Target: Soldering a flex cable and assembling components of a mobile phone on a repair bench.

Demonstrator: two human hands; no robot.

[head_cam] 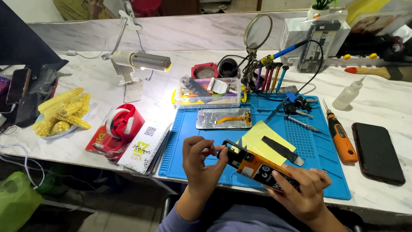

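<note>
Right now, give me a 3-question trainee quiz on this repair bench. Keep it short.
1. True or false: the right hand holds the black and orange phone screen assembly.
2. What lies on the yellow sheet? A) black flat pry tool B) corn cob C) clear squeeze bottle
3. Fill in: the orange electric screwdriver lies between the blue silicone work mat and the ____ phone.

Key: 1 true; 2 A, the black flat pry tool; 3 black, the black phone.

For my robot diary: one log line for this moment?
left hand: pinching phone part | right hand: holding it | under: blue mat
</note>
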